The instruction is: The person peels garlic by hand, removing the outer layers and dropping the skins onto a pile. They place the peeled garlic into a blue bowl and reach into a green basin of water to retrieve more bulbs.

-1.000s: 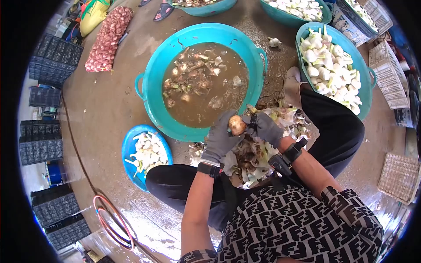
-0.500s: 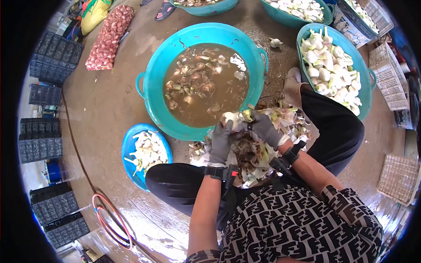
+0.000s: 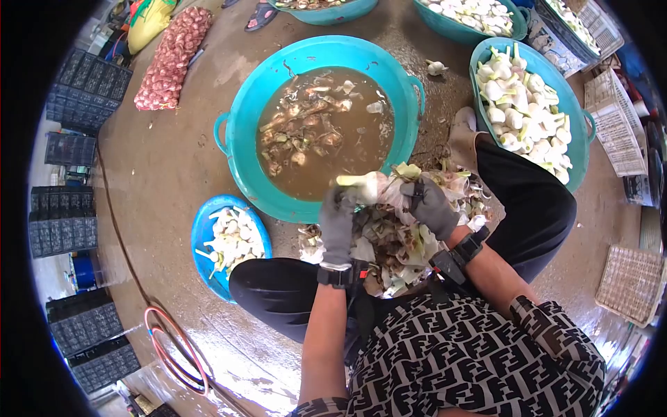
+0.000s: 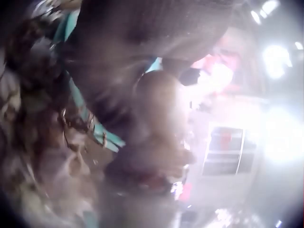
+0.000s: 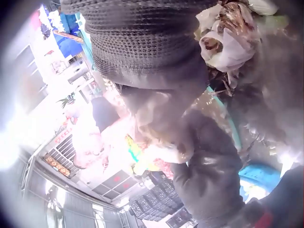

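Note:
In the head view a white garlic bulb [image 3: 368, 186] with a pale green stem lies sideways between the two gloved hands, over the near rim of the big teal tub [image 3: 240, 167]. My left hand [image 3: 338, 226] grips the bulb at its stem side. My right hand [image 3: 434, 210] pinches loose papery garlic skin [image 3: 396, 193] at the bulb's other end. Under both hands is a heap of stripped garlic skins [image 3: 399, 243]. Muddy water with brown, unpeeled bulbs [image 3: 306, 128] fills the tub. The left wrist view is blurred.
On the left sits a small blue basin [image 3: 201, 267] of peeled garlic; at right, a larger teal basin [image 3: 580, 149] is heaped with white bulbs. A red net sack [image 3: 174, 59], stacked black crates [image 3: 66, 222] and a coiled hose [image 3: 201, 361] stand farther left.
The bulb has turned from a brown round end to a white side with its stem pointing left. The left hand shifted slightly left; the right hand drew skin away to the right.

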{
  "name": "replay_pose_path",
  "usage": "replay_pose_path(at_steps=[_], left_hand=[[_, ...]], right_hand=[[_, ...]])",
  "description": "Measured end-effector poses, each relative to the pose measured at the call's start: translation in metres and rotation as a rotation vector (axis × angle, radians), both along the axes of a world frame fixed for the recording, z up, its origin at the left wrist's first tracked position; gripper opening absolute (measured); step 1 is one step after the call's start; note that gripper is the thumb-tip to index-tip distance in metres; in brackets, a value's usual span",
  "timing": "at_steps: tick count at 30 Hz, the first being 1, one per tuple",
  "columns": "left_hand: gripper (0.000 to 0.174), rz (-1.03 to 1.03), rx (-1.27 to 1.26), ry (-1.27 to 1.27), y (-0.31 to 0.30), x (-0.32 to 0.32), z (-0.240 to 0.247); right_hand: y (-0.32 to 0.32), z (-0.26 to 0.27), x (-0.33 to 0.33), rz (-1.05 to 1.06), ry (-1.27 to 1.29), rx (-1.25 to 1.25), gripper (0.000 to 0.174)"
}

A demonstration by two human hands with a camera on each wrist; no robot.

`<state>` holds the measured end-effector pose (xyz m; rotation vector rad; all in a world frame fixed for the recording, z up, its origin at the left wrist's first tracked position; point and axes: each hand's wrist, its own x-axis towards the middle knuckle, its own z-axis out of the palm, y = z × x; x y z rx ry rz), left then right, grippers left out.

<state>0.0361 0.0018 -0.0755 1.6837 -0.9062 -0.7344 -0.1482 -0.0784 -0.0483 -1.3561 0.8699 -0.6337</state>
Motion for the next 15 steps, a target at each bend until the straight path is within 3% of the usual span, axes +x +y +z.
replay_pose_path(at_steps=[2,3,4,5,8,9,12,13,15], left_hand=[[0.032,0.096,0.156,0.408,-0.001,-0.01,0.038],[0.027,0.221,0.111,0.626,-0.005,-0.014,0.03],[0.025,0.242,0.123,0.665,-0.006,-0.012,0.028],[0.023,0.258,0.131,0.702,-0.009,-0.01,0.027],[0.018,0.153,0.083,0.77,-0.003,-0.009,0.026],[0.017,0.09,0.051,0.781,0.0,-0.008,0.026],[0.017,-0.047,-0.083,0.697,0.01,-0.001,0.025],[0.017,-0.137,-0.101,0.744,0.015,0.006,0.026],[0.019,-0.106,-0.151,0.811,0.021,0.009,0.031]], right_hand=[[-0.001,0.002,0.001,0.019,-0.004,0.044,0.014],[0.002,-0.004,0.001,0.053,-0.012,0.069,0.015],[0.003,-0.011,0.002,0.091,-0.021,0.091,0.015],[0.002,-0.022,0.001,0.145,0.052,-0.312,0.013],[-0.004,-0.006,-0.005,0.029,-0.063,-0.173,0.012],[-0.012,-0.018,-0.015,0.064,0.093,-0.379,0.008],[-0.052,-0.049,-0.043,0.057,-0.958,0.992,0.01],[-0.053,-0.036,-0.047,-0.078,-0.855,0.856,0.011],[-0.055,0.004,-0.059,-0.326,-0.637,0.584,0.015]])
